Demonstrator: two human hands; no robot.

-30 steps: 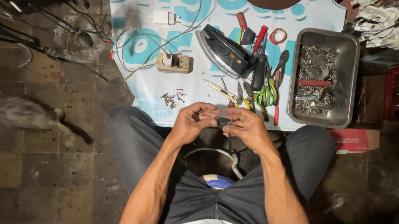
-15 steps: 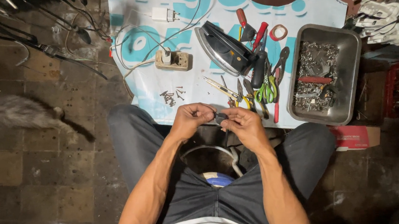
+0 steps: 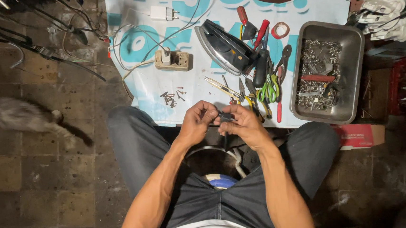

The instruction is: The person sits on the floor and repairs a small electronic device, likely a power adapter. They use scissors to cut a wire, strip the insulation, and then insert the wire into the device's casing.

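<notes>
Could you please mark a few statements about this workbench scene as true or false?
1. Both hands, the left hand and the right hand, hold a small dark part between them. True.
2. The clothes iron stands upright on its heel. False: it lies on the printed sheet.
3. The metal tray holds small metal pieces. True.
4. The green-handled scissors lie inside the tray. False: they lie on the sheet, left of it.
5. A plug sits in the socket block. True.
</notes>
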